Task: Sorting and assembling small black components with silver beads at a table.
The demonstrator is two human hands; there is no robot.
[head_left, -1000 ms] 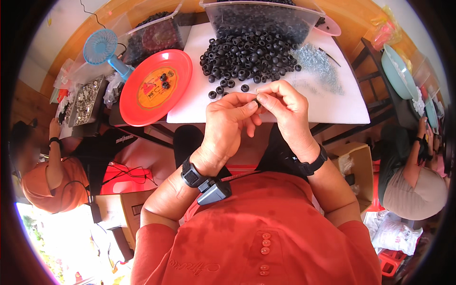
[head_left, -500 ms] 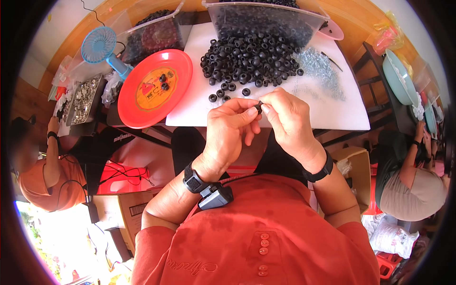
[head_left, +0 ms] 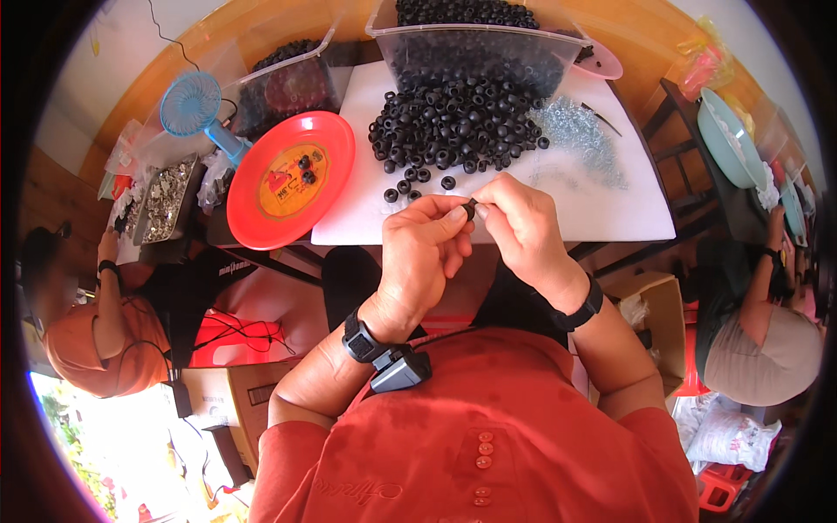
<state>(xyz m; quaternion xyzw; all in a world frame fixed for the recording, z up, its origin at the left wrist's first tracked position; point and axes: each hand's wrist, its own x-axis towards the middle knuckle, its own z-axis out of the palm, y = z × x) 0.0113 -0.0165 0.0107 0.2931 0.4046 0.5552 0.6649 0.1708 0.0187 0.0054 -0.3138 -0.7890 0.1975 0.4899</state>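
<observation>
In front of my chest, over the table's near edge, my left hand (head_left: 417, 248) pinches a small black round piece (head_left: 470, 210) between thumb and fingers. Thumb and forefinger of my right hand (head_left: 529, 234) close together right against that piece; whatever they grip, if anything, is too small to make out. Just beyond lies a heap of black, bead-like pieces with holes (head_left: 453, 126), a few of them loose nearer me. Beside the heap, on the right, is a scatter of tiny shiny pale-blue bits (head_left: 580, 139). A red plate (head_left: 246, 205) on the left carries a few black pieces.
A clear plastic bin (head_left: 558, 61) full of black pieces stands behind the heap, another (head_left: 288, 91) to its left. A blue fan (head_left: 192, 103) stands at the far left. Co-workers sit on both sides, one in an orange shirt (head_left: 113, 349), one in beige (head_left: 763, 357).
The table and its contents sit slightly lower in the picture. My right fingers have drawn in a little around the black piece, which my left hand keeps hold of.
</observation>
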